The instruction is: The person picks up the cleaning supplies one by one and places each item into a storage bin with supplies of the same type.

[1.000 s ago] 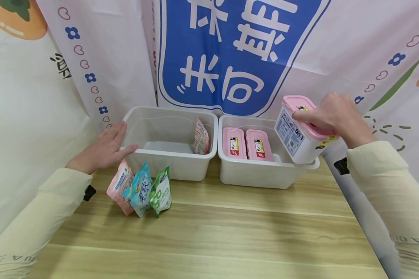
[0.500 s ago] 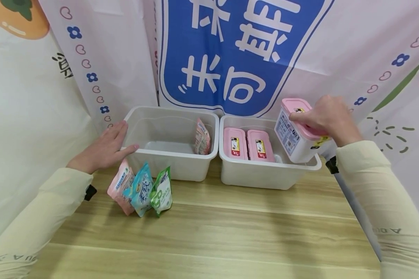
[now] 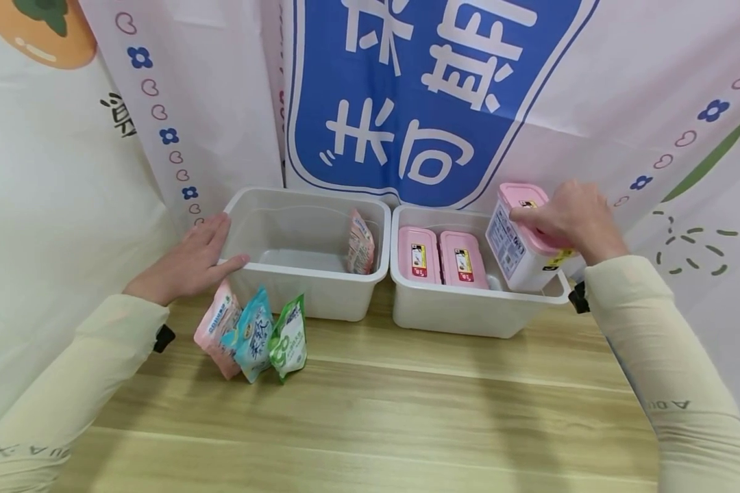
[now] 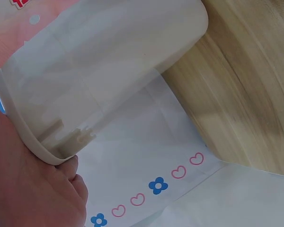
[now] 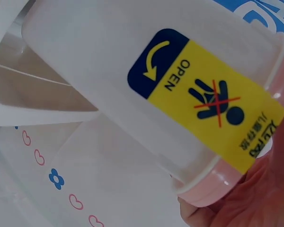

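My right hand [image 3: 576, 219] grips a white plastic tub with a pink lid [image 3: 524, 250] from above, thumb on the near edge of the lid. The tub leans, its lower end inside the right side of the right grey bin [image 3: 456, 311]. A yellow "OPEN" label [image 5: 203, 101] marks its end in the right wrist view. Two similar pink-lidded tubs [image 3: 418, 255] stand in that bin's left half. My left hand [image 3: 191, 260] rests at the front left corner of the left grey bin [image 3: 308, 294], thumb stretched along the front rim.
Inside the left bin, a pink pouch [image 3: 360, 245] leans by the right wall. Pink [image 3: 220, 329], blue [image 3: 254, 335] and green-and-white [image 3: 290, 339] pouches stand in front on the wooden table [image 3: 370, 424]. Printed cloth [image 3: 339, 89] hangs right behind the bins.
My right hand has lowered the tub a little further into the right bin and shifted it slightly left. My left hand keeps its place on the left bin.
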`<state>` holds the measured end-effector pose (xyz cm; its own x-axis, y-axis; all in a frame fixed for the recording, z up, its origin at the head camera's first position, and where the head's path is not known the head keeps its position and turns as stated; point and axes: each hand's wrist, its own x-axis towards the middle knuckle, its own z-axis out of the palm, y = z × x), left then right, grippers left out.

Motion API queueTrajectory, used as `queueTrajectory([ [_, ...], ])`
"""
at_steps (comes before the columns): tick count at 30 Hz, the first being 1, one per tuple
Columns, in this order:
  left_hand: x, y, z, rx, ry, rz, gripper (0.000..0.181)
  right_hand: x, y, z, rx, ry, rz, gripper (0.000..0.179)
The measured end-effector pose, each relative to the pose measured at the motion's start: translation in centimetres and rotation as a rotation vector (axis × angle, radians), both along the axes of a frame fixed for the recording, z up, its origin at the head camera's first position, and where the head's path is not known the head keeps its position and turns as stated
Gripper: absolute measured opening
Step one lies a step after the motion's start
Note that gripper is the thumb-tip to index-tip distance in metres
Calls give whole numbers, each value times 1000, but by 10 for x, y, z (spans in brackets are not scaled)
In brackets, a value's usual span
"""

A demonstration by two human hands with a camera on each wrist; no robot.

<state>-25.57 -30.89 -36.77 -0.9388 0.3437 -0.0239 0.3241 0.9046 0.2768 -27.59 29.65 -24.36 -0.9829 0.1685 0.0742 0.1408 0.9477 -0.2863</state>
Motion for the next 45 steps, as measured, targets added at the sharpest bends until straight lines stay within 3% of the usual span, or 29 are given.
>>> queueTrajectory([
  [13,-1,0,-1,-6,10,-5,96,-1,3,-22,-82,-48,-3,68],
  [45,2,2,2,2,15,0,96,-5,2,-62,-39,-72,-11,63],
])
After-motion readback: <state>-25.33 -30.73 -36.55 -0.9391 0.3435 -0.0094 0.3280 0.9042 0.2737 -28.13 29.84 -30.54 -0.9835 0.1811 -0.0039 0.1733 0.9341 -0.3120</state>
